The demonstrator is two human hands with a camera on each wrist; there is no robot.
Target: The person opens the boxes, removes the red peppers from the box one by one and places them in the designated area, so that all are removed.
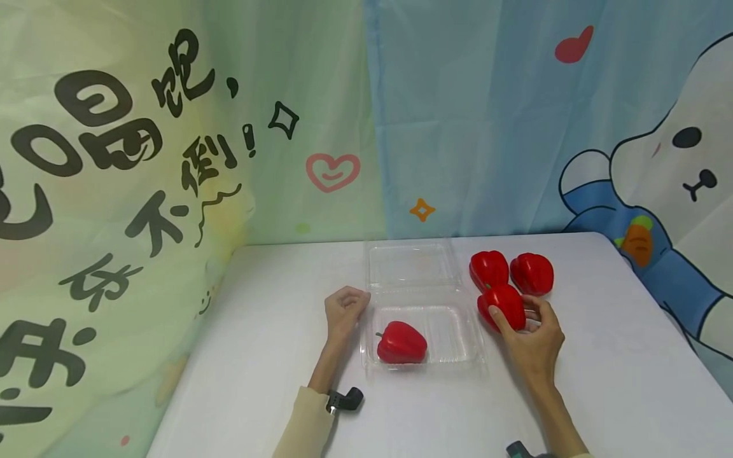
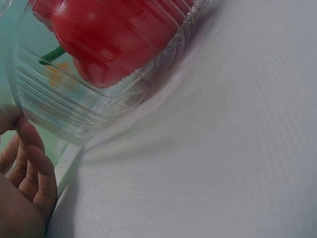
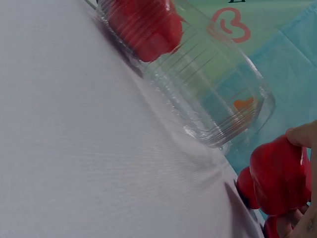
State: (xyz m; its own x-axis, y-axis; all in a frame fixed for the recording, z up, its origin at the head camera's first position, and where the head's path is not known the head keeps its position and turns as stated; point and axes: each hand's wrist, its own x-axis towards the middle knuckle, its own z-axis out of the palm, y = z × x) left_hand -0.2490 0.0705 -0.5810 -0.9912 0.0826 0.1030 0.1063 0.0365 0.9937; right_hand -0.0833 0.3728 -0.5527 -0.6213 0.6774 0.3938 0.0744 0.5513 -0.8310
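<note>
A clear plastic clamshell box [image 1: 452, 331] lies with its lid folded back on the white table. Inside its left half sits one red bell pepper [image 1: 402, 342], its green stem pointing left. My left hand [image 1: 345, 312] pinches the left rim of the box between thumb and fingertips, as the left wrist view also shows. To the right of the box, my right hand [image 1: 535, 340] grips another red bell pepper [image 1: 502, 306], thumb on the near side and fingers round the far right side. Two more red peppers, one at the left [image 1: 489, 270] and one at the right [image 1: 532, 273], lie just behind it.
The transparent lid [image 1: 411, 266] stretches toward the back edge of the white table [image 1: 286, 305]. A printed curtain [image 1: 469, 127] hangs behind and along the left. Black wrist devices, including one at the left sleeve [image 1: 346, 399], sit on both arms.
</note>
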